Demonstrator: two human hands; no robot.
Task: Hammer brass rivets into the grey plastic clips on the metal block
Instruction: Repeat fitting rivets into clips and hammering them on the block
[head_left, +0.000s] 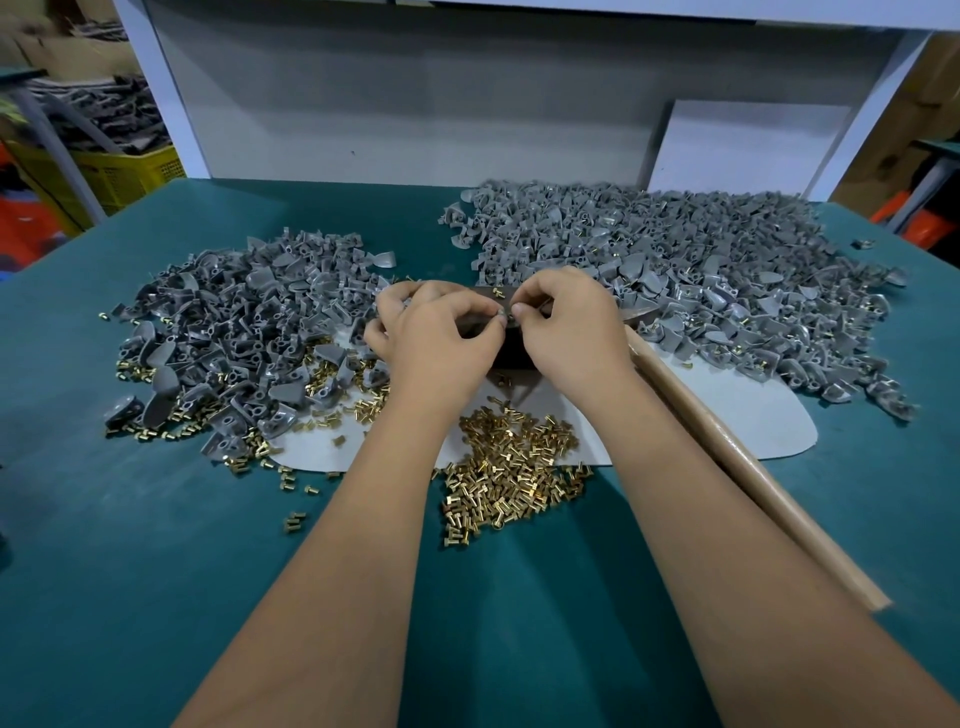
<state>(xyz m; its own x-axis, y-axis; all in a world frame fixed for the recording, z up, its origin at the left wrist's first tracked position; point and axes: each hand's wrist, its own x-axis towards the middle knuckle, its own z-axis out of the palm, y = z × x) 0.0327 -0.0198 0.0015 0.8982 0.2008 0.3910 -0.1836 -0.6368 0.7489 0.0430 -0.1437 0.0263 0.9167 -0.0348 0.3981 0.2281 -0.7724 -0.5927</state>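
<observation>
Both hands meet over the dark metal block (506, 349) at the table's middle. My left hand (436, 338) pinches a small grey plastic clip (500, 314) between thumb and forefinger. My right hand (569, 325) has its fingertips curled against the same clip from the right; whether it holds a rivet there is too small to tell. A heap of brass rivets (511, 478) lies in front of the block, between my forearms. The hammer's wooden handle (748, 467) runs along my right forearm, its head (641, 313) resting beside the block.
A pile of grey clips (244, 322) mixed with rivets lies on the left, a larger pile (675, 270) on the right. A white mat (737, 410) lies under the block on the green table (156, 571). A grey backboard (415, 104) closes the far edge.
</observation>
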